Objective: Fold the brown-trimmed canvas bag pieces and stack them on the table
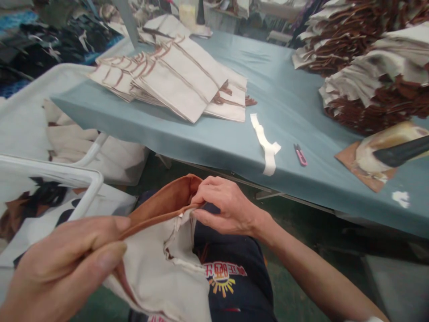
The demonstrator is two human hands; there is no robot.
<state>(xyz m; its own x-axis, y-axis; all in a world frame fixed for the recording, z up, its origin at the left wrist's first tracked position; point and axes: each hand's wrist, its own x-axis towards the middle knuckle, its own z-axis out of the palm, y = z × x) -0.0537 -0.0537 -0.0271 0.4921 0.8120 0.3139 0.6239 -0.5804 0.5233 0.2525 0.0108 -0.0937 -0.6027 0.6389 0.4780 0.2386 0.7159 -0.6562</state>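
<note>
- Currently, left hand [73, 261]: grip pinching cream-and-brown cloth piece [150, 259], lower centre of frame.
- Right hand [228, 206]: grip pinching same cloth piece, frame centre.
- Pink snips [301, 157] on table [228, 150], right of centre.

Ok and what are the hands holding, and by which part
A cream cloth piece, held by its brown-lined edge: left hand nearer the camera, right hand farther along.

Your left hand [67, 261] pinched tight; your right hand [226, 205] pinched too, bare forearm [311, 268] slanting toward lower right.
</note>
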